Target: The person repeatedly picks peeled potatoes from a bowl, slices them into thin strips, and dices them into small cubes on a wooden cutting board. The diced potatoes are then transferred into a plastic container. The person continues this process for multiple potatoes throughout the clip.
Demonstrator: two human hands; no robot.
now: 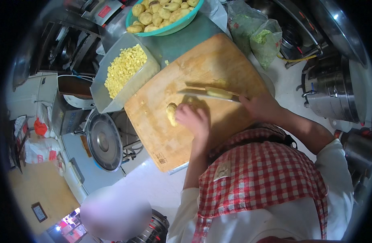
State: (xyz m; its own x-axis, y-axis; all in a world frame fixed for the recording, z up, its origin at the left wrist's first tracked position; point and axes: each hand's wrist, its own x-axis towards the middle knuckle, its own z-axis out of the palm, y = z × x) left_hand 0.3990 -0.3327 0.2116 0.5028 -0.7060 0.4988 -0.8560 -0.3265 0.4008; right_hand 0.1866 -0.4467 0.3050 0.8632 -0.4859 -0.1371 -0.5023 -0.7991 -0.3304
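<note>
My right hand grips the handle of a kitchen knife, its blade pointing left above a wooden cutting board. A pale yellow peeled potato piece lies along the blade. Left of the knife, the curled fingers of my left hand hold the side of another peeled potato piece on the board. Something small and pale shows between that hand and the blade, partly hidden by the fingers. Beyond the board's left edge, a translucent plastic tub holds many small yellow potato cubes.
A turquoise basket heaped with peeled potatoes stands at the back. Plastic bags with chopped greens sit behind the board's right corner. A large steel pot is on the right; a round metal lid is on the left.
</note>
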